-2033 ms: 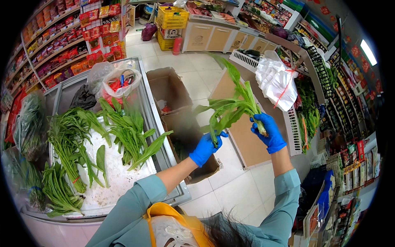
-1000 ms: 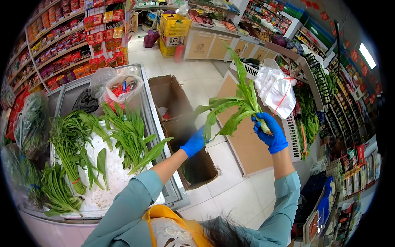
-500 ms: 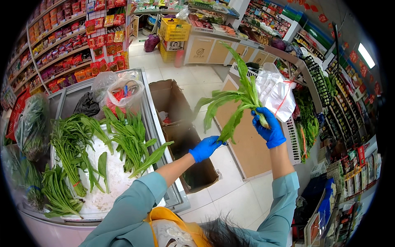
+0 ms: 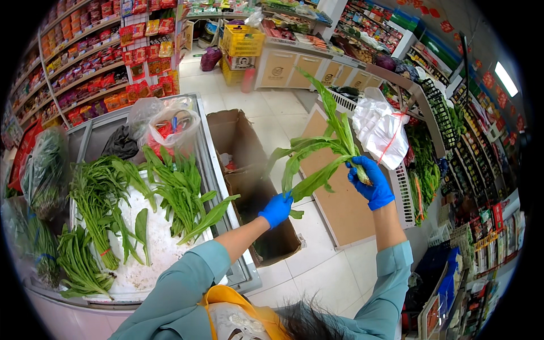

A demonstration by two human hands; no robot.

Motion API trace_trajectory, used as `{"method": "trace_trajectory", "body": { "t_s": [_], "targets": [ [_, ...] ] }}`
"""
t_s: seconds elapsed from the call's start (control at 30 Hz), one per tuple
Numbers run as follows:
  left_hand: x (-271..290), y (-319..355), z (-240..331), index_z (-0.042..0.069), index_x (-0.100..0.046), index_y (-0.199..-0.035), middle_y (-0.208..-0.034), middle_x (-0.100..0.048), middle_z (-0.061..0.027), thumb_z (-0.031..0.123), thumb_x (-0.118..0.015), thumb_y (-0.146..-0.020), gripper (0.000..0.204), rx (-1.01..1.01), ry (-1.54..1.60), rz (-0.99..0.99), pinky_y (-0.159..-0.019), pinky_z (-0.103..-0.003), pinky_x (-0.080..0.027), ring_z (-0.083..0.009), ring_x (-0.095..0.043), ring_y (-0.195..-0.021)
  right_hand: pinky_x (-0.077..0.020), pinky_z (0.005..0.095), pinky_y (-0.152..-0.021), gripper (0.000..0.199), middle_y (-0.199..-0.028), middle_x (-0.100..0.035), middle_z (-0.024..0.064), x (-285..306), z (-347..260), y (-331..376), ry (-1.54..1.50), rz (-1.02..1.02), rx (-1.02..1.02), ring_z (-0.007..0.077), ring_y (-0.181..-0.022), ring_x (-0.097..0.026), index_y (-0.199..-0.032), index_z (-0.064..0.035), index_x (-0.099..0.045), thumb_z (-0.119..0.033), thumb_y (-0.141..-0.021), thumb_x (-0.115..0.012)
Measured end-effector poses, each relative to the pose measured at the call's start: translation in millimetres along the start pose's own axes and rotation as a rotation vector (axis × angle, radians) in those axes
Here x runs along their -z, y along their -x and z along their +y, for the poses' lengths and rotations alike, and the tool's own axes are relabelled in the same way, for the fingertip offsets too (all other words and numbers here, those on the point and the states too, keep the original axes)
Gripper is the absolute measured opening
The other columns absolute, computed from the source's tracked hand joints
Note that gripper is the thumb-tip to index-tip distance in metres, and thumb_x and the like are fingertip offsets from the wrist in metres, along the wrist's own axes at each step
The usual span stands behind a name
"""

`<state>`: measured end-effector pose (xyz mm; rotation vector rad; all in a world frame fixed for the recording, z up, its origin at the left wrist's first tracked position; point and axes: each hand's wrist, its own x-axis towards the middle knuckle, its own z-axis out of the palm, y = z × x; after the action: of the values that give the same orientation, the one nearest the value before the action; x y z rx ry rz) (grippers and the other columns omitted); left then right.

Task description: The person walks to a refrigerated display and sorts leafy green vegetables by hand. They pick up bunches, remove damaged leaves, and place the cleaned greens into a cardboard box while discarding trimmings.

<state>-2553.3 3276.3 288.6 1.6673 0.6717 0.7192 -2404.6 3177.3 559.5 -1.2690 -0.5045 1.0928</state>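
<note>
In my blue-gloved right hand (image 4: 371, 182) is a head of long-leaved green lettuce (image 4: 343, 136), gripped near its pale root end, with its leaves fanning up and left. My left hand (image 4: 277, 209), gloved too, is closed with its fingertips pinched at the tip of one low-hanging leaf. A small piece of green leaf (image 4: 296, 214) shows just beneath those fingertips; whether it is still joined to the head is unclear. Under my left hand stands an open cardboard box (image 4: 272, 241), its inside dark. Bunches of similar greens (image 4: 177, 195) lie on the white board (image 4: 161, 272) at my left.
Bagged greens (image 4: 45, 175) and a plastic bag with red contents (image 4: 173, 127) rest on the metal-framed counter (image 4: 249, 275). White plastic bags (image 4: 381, 127) hang at the right by a display stand. Yellow crates (image 4: 242, 41) stand farther off, beside vegetable displays and packed shelves (image 4: 79, 56).
My left hand has drawn back left and slightly down, and a small leaf piece now shows below its fingers. The lettuce in my right hand has tilted slightly and dropped a little.
</note>
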Motion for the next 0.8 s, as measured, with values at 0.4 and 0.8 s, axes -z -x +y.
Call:
{"method": "trace_trajectory", "body": {
  "t_s": [0.4, 0.8],
  "targets": [
    [24, 5, 28, 0.013, -0.009, -0.140, -0.127, -0.041, -0.0190, 0.055, -0.060, -0.073, 0.094, 0.520, 0.115, -0.391, -0.078, -0.042, -0.049, -0.0366, -0.049, -0.105, -0.0468, 0.0223, -0.054, 0.017, -0.077, -0.058, 0.0047, 24, -3, 12, -0.040, 0.031, 0.010, 0.0090, -0.055, -0.053, -0.094, -0.0034, -0.053, -0.012, -0.080, -0.057],
    [66, -6, 98, 0.005, -0.043, -0.124, -0.073, -0.053, -0.0039, 0.012, -0.053, -0.085, 0.041, -0.171, 0.251, 0.230, -0.059, -0.024, -0.042, -0.0099, -0.049, -0.067, -0.0474, 0.0227, -0.055, 0.015, -0.076, -0.058, 0.0047, 21, 1, 15, -0.034, -0.019, -0.039, 0.0091, -0.054, -0.053, -0.090, -0.0028, -0.054, -0.013, -0.080, -0.057]
  ]
}}
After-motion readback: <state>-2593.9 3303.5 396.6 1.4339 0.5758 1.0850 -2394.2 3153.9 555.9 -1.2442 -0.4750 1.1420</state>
